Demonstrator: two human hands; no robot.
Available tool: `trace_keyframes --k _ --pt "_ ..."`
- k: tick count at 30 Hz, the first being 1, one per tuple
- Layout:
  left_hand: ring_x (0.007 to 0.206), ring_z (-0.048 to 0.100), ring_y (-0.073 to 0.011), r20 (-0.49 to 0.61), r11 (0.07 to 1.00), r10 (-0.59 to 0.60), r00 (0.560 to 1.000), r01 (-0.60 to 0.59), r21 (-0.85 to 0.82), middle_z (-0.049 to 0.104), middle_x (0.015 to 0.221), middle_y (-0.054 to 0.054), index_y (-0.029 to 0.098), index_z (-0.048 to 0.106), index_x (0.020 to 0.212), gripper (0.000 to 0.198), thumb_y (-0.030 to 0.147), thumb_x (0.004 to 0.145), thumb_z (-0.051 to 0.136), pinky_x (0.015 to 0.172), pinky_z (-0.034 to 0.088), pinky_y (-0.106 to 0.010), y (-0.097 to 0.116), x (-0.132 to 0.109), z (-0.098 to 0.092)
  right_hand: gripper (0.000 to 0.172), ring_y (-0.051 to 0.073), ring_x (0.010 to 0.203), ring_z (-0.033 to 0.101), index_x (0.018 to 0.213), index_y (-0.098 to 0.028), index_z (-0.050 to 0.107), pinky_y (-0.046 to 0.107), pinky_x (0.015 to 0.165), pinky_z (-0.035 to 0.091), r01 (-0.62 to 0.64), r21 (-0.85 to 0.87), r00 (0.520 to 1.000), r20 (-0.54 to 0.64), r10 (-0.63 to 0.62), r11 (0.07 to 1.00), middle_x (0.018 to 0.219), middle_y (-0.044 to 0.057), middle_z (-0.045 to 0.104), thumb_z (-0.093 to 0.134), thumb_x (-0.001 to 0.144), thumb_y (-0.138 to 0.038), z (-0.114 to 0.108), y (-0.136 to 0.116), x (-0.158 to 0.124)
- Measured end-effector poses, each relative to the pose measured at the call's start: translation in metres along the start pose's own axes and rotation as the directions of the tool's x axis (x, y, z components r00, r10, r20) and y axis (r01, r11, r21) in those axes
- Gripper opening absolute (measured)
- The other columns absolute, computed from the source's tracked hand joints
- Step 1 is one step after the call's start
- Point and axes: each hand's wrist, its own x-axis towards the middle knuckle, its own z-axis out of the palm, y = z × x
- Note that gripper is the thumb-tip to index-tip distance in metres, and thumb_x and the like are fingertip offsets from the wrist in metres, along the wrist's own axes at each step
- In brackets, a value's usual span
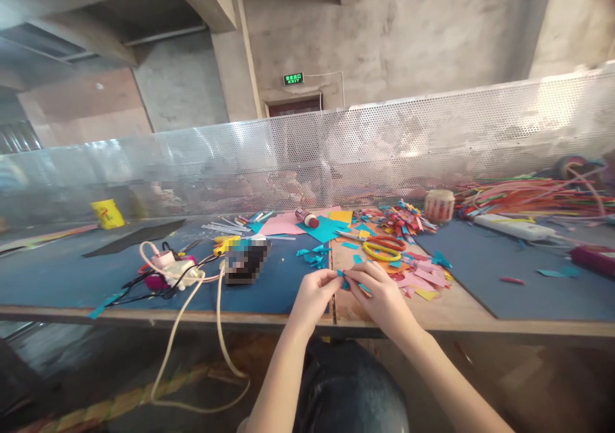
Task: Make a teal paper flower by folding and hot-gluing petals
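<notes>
Your L hand (314, 295) and your R hand (379, 289) meet near the ctr. of the frame, a bit below the middle, and b/w them is a small blue paper piece (341, 279). The L hand pinches it w/ thumb and index finger; the R hand also pinches it, from the other side, w/ fingertips pressed together. The exact fold of this piece I cannot tell, bc. your fingers cover most of it. Just above your L hand, on the blue mat, lie some small blue pcs. (314, 257). Above your R hand are the scissors (398, 255) w/ yellow handle, and to the right of the hand there is a pile of pink scraps (427, 274), mixed w/ a few yellow and orange ones. Farther up, near the ctr., a small tube (306, 217) lies on its side by the blue sheet (327, 229). In the right half, a jar (439, 206) stands upright, and at the far right is a bundle of coloured strips (519, 196). Left of ctr. you have a dark, pixelated object (247, 263), w/ tangled cables (168, 269) beside it.
</notes>
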Motion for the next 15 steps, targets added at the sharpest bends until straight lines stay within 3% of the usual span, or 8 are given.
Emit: trace_keyframes --k 6,12,15 --pt "0.076 0.060 -0.0194 -0.009 0.999 0.001 1.000 -0.001 -0.032 0.069 0.073 -0.004 0.014 0.070 0.079 0.023 0.033 0.075 0.057 0.072 0.042 -0.027 -0.001 0.001 0.000 0.028 0.021 0.079 0.053 0.103 -0.019 0.061 0.038 0.072 0.050 0.130 -0.116 0.982 0.151 -0.112 0.985 0.090 0.009 0.059 0.043 0.084 -0.010 -0.009 -0.001 0.001" --pt "0.074 0.058 -0.0179 -0.004 1.000 0.000 1.000 0.000 -0.017 0.067 0.072 -0.003 0.014 0.067 0.074 0.022 0.034 0.076 0.057 0.071 0.041 -0.026 -0.002 0.000 -0.001 0.031 0.022 0.084 0.053 0.107 -0.018 0.060 0.039 0.075 0.050 0.140 -0.132 0.975 0.190 -0.113 0.981 0.093 0.011 0.058 0.043 0.083 -0.008 -0.013 -0.001 -0.003" --pt "0.074 0.057 -0.0173 0.015 0.999 -0.005 1.000 0.006 -0.034 0.067 0.074 -0.003 0.014 0.066 0.074 0.021 0.033 0.076 0.058 0.070 0.040 -0.025 -0.001 0.000 -0.002 0.032 0.022 0.086 0.054 0.109 -0.019 0.060 0.039 0.076 0.049 0.091 -0.054 0.978 0.192 -0.079 0.994 0.094 0.010 0.059 0.042 0.083 -0.009 -0.015 -0.003 -0.003"
